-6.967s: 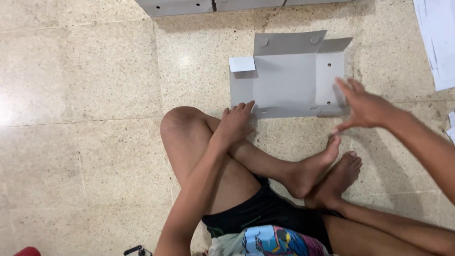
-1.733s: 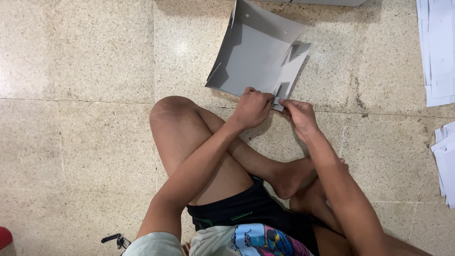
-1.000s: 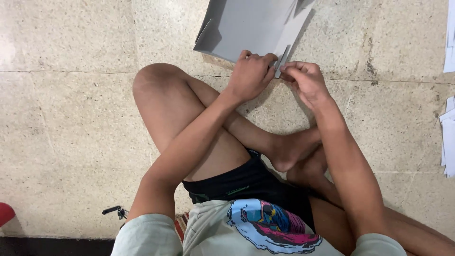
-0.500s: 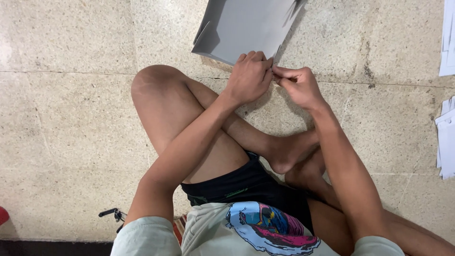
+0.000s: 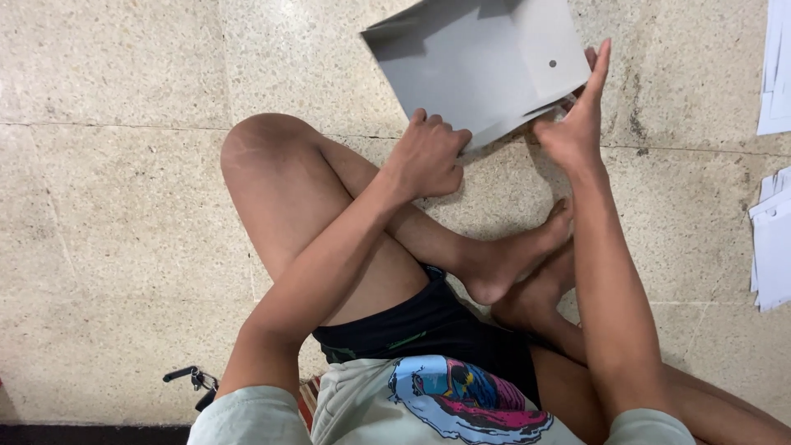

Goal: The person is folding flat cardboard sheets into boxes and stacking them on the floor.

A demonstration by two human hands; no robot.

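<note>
A grey cardboard sheet (image 5: 474,70), partly folded into a box shape with raised side flaps and a small round hole, is held above the floor in front of my crossed legs. My left hand (image 5: 427,156) grips its near bottom edge, fingers curled over the fold. My right hand (image 5: 577,119) holds the right side, palm flat against the flap and fingers pointing up along it.
I sit cross-legged on a speckled stone tile floor (image 5: 115,206). White paper sheets (image 5: 773,247) lie stacked at the right edge, with more (image 5: 779,66) at the top right. A bunch of keys (image 5: 191,381) lies by my left hip.
The flat sheet from earlier has been turned and folded up. Since half a second ago my right hand moved from pinching the near edge to pressing the right flap; the sheet swung right.
</note>
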